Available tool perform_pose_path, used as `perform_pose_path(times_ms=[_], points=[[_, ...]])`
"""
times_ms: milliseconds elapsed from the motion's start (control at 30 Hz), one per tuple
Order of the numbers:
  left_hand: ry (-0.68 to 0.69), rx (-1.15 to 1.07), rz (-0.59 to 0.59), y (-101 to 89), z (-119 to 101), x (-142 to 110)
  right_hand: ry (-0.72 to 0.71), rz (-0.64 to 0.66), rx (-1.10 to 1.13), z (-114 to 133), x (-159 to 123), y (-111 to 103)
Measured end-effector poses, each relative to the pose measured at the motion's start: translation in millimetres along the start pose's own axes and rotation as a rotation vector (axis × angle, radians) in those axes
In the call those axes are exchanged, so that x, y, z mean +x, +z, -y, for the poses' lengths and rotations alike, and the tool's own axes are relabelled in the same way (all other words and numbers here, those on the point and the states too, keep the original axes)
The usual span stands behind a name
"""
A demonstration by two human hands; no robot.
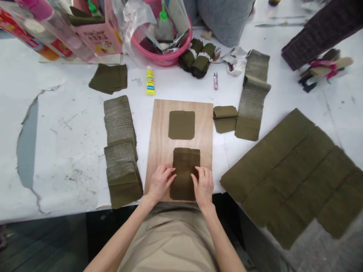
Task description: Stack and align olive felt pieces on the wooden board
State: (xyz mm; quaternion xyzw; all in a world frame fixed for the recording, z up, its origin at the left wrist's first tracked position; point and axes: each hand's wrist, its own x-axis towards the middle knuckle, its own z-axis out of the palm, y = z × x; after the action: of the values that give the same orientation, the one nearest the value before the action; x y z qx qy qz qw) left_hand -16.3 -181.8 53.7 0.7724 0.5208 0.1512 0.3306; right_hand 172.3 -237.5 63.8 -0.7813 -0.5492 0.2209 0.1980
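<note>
Left hand (162, 181): thumb and forefinger apart, their tips on the left edge of the cloth, pressing lightly as far as I can judge from here; I can't see whether anything is tucked underneath.
Right hand (203, 185): much the same on the right edge, thumb and forefinger parted, tips down on the fabric.
Cloth between them: a dark olive rectangular cloth piece (185, 181), lying flat at the lower centre of the frame, a crease across its top.
What could go wrong: if one hand drags harder than the other, the piece could skew or its crease shift; a tug toward the body could carry its near edge off the wood.
Wooden board (159, 132): a pale, flat rectangle under the cloth. Its near edge lies just beyond the cloth's bottom; bare grain shows on both sides and above, up to an olive square of cloth with cut corners (182, 125).
Room leftward: a long overlapping row of olive cloth pieces (121, 151) stands near the board, so a wide left elbow might brush it.
Room rightward: a strip of white tabletop (218, 158), then large olive cloth panels (292, 177) filling the lower right, well apart from the right hand.
</note>
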Motion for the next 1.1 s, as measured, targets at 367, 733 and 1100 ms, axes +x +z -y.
perform_pose_path(times_ms=[367,733,1100], points=[[-0.076,0.155,0.138,-1.9,-10,12,-0.166,0.122,-0.177,-9,11,-5],[-0.063,0.012,0.027,-13.9,2,33,-0.536,0.201,-0.166,1,0,23],[-0.113,0.069,0.23,-23.2,14,72,-0.758,0.371,-0.184,-18,8,17]])
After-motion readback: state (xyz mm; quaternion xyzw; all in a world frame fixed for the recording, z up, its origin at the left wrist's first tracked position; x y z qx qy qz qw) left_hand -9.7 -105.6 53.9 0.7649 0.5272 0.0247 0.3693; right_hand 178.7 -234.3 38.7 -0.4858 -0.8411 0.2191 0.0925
